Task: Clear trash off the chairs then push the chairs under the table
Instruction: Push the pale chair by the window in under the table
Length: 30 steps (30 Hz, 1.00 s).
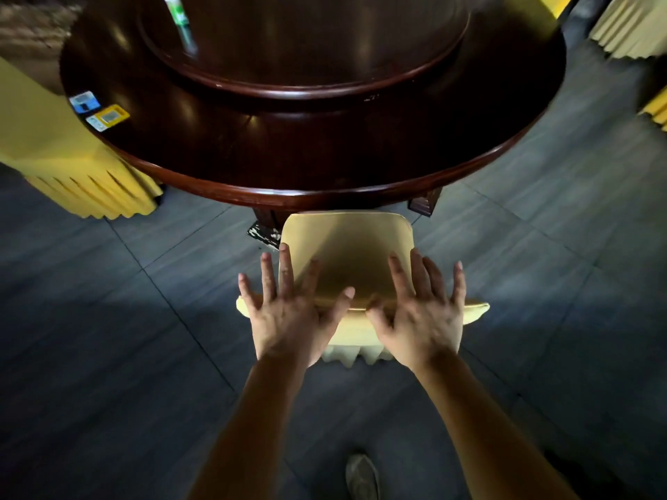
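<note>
Left chair: a chair in a yellow pleated cover (68, 164) stands at the far left edge of the view, its top tucked against the rim of the table.
Stickers: a blue one (84, 101) and a yellow one (108, 117) lie flat on the table near its left rim, just beside each other.
Table: a round table of dark polished wood (325, 164) fills the upper half of the view, with a raised turning disc (306, 55) at its centre.
Bottle: a blurred green and white bottle (179, 19) stands on the left part of the disc; its label cannot be read.
Left hand: the left hand (288, 312) lies palm down on the top of the chair back, fingers (287, 272) spread apart and flat, thumb pointing toward the other hand; it clasps nothing.
Middle chair: the chair in a pale yellow cover (348, 254) stands right at the near rim of the table, its seat front at or just under the rim, its back toward the person; the seat is bare.
Right hand: the right hand (420, 315) rests on the same chair back, just beside the left, fingers likewise splayed and open.
Shoe: a grey shoe (362, 476) shows on the dark tiled floor (108, 355) below the arms.
Right chairs: parts of two more covered chairs, one cream (630, 27) and one yellow (657, 110), sit at the far right, well apart from the table.
</note>
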Each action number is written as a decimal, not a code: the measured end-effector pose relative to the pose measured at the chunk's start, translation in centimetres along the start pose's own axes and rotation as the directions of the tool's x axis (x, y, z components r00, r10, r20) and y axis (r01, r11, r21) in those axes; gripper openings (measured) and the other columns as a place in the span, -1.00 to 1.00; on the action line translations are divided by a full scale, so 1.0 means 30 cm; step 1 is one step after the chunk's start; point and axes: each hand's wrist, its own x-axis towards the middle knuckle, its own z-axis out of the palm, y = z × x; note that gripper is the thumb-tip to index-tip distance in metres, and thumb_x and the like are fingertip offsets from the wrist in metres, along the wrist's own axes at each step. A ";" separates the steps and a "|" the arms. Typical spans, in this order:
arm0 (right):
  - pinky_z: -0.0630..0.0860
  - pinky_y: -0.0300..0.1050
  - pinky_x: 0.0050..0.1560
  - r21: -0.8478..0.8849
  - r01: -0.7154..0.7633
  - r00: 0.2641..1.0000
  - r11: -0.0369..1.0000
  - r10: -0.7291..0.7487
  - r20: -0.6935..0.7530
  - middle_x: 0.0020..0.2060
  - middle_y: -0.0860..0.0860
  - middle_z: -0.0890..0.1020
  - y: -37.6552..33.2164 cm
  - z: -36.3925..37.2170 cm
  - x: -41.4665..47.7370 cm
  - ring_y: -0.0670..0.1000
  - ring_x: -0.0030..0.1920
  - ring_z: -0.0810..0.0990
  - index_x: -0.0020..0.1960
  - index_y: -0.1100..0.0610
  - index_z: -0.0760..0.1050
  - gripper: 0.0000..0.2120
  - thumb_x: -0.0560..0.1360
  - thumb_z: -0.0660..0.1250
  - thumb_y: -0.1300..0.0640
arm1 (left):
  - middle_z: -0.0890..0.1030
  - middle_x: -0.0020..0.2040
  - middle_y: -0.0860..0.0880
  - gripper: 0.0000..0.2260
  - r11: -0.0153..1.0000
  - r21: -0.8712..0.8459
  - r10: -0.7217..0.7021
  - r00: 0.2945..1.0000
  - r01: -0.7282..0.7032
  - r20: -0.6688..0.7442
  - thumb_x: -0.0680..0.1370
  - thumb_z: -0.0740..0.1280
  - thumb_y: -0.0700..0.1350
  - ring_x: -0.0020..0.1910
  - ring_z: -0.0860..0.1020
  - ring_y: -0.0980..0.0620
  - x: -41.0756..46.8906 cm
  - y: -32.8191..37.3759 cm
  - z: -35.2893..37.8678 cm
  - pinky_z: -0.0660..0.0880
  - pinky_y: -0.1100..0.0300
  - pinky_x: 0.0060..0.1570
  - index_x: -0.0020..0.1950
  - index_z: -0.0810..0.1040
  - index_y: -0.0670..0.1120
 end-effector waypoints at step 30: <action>0.04 0.31 0.56 0.021 0.083 0.989 0.996 -0.080 -0.128 0.43 0.20 0.50 0.061 0.143 0.573 0.20 0.44 0.45 0.51 0.05 0.40 -0.34 0.54 0.03 -0.27 | -0.14 0.70 -0.05 -0.22 0.996 -0.025 -0.086 0.985 0.083 -0.147 0.50 -0.27 0.54 0.66 -0.25 -0.12 0.534 0.098 -0.052 -0.29 -0.36 0.52 0.64 0.07 0.23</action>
